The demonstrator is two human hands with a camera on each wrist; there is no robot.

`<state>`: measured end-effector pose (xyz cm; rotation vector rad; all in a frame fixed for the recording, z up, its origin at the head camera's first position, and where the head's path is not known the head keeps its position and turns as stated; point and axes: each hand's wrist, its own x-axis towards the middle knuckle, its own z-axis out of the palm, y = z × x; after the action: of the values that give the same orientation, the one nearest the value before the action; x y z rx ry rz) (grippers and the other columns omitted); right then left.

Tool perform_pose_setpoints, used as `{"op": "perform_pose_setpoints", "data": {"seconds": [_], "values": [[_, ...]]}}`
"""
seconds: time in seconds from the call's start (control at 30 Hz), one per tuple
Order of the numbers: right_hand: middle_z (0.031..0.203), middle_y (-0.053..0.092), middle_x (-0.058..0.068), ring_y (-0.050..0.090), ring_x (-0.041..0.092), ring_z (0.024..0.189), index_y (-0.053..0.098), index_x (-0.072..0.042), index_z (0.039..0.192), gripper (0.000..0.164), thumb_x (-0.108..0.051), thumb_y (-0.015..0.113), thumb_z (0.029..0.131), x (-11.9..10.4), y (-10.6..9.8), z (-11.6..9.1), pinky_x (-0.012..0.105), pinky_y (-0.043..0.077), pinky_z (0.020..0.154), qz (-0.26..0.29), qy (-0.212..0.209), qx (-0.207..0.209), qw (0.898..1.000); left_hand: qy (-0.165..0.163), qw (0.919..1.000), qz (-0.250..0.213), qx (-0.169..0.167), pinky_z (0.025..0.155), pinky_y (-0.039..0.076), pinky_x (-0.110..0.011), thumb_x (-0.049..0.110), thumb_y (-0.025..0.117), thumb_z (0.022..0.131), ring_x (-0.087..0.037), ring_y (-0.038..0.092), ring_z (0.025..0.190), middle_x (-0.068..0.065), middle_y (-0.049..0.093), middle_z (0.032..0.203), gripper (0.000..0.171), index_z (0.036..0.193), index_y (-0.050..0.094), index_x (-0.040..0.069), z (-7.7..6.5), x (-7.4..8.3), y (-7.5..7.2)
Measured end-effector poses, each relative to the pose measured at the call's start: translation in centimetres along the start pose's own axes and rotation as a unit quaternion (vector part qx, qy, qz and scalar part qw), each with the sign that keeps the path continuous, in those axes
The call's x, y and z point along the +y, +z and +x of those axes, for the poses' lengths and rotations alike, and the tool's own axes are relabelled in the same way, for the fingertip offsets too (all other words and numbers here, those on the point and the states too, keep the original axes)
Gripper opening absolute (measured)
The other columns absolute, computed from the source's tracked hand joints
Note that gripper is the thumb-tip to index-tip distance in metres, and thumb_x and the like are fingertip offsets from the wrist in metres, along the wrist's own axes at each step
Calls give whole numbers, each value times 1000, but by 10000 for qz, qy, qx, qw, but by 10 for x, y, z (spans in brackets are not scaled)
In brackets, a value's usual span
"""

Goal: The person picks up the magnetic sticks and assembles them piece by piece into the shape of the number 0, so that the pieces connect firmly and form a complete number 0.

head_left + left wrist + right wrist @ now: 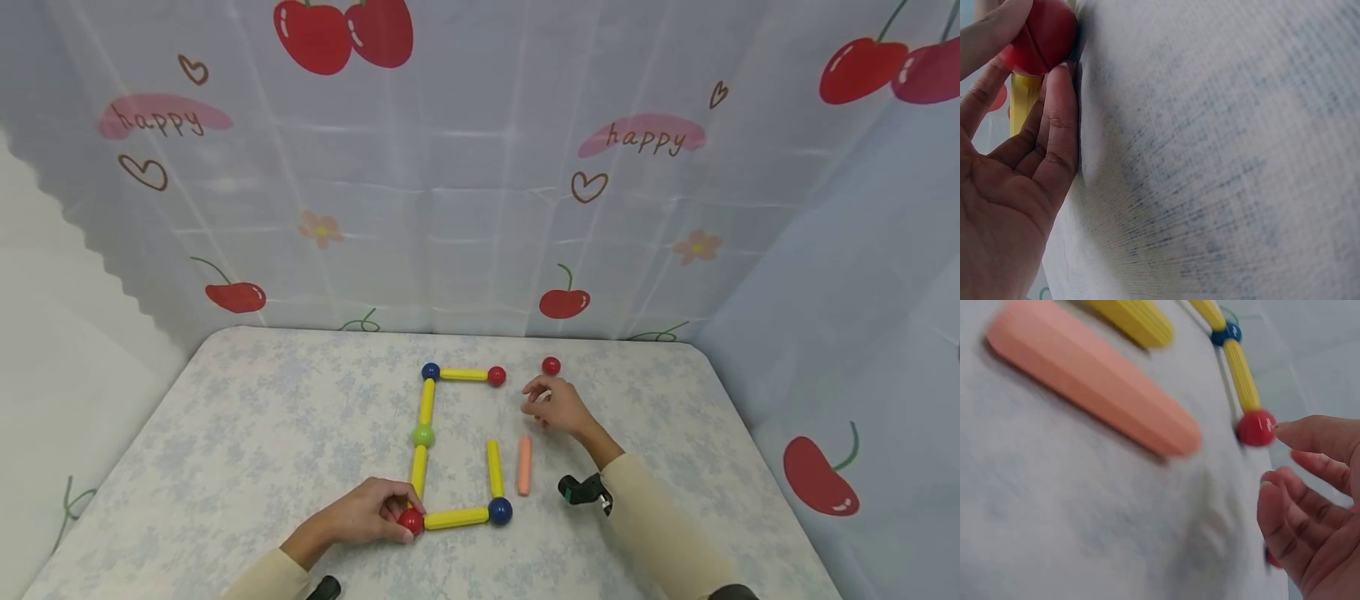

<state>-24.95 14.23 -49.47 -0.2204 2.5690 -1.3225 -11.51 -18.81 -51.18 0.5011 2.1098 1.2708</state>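
Note:
At the near left corner of a frame of yellow rods and balls, my left hand [366, 510] pinches a red ball [411, 522] between thumb and fingers. The left wrist view shows that red ball [1044, 37] close up, with a yellow rod [1024, 103] behind it. My right hand [557, 406] hovers over the table with loosely bent fingers and holds nothing. Nearest to it are a loose red ball [551, 366] and the red ball [497, 377] ending the far rod [463, 375]. A loose pink rod [524, 467] lies nearer the body.
The frame's other balls are blue at the far left corner [431, 372], green on the left side [423, 436] and blue at the near right corner [500, 511]. From that last ball, a yellow rod [495, 469] points away. A printed curtain [465, 167] stands behind the table.

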Motion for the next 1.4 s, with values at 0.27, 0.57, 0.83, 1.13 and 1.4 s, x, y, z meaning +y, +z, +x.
{"op": "perform_pose_setpoints", "data": {"seconds": [0.27, 0.57, 0.83, 1.13, 1.4], "values": [[98, 60, 15, 58, 23, 77, 63, 1, 105, 23, -9, 71, 86, 16, -34, 27, 32, 49, 61, -515, -384, 809, 9947, -25, 10000, -19, 22, 67, 48, -21, 17, 78, 81, -12, 56, 75, 2, 63, 89, 23, 102, 68, 16, 1, -1, 0], [112, 52, 23, 50, 38, 102, 60, 1, 112, 32, -10, 73, 85, 38, -36, 54, 50, 44, 85, -686, -204, 1213, 9900, -33, 10000, -31, 35, 66, 47, -20, 18, 78, 82, -11, 54, 73, 2, 62, 89, 24, 103, 69, 16, 0, 0, -1], [116, 56, 22, 51, 33, 103, 55, -1, 120, 36, -16, 69, 90, 52, -26, 61, 49, 42, 88, -732, 26, 1163, 9905, -131, 9999, 26, 90, 65, 46, -21, 18, 78, 82, -12, 53, 73, 2, 61, 89, 23, 103, 68, 18, 1, 1, 1], [121, 56, 21, 50, 34, 109, 55, -1, 124, 39, -18, 67, 92, 48, -28, 59, 49, 42, 90, -400, 129, 1162, 9923, 39, 9979, 587, 253, 70, 47, -23, 26, 77, 83, -11, 54, 79, 0, 53, 100, 42, 121, 63, 23, -6, 4, -2], [125, 54, 21, 49, 35, 114, 55, -1, 125, 39, -18, 67, 92, 49, -27, 57, 51, 41, 94, -291, 369, 1131, 9925, 185, 9800, 1701, 1011, 76, 45, -33, 38, 74, 84, -21, 51, 95, -1, 50, 107, 52, 129, 57, 18, -10, 41, 1]]}}
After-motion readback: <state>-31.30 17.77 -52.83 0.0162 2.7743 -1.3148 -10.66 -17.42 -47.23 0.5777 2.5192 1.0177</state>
